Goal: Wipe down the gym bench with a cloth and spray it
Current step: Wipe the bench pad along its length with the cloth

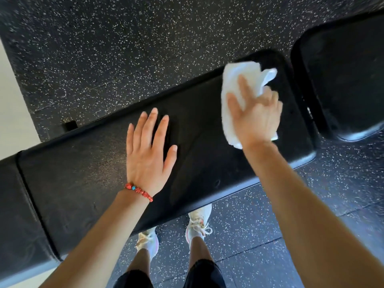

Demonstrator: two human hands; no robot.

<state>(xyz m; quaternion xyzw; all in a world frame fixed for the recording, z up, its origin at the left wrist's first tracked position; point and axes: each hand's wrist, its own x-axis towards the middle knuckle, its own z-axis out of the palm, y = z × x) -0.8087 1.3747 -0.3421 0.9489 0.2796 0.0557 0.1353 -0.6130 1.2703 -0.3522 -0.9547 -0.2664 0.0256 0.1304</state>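
white sneakers planted on the speckled rubber floor, then the long black bench pad. left hand lies flat, fingers straight, bracing. right hand presses the white cloth down near the pad's far end. wiping looks underway; the separate seat pad seems undone. no spray bottle or container in sight.

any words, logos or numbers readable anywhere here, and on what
None can be read.
Bench: black pad, no label showing.
Cloth: plain white, no print visible.
Gap between the bench pads: a small pale mark, too small and blurred to tell if it is text.
Shoes: no logo can be made out.
Bracelet: beads only, no lettering.
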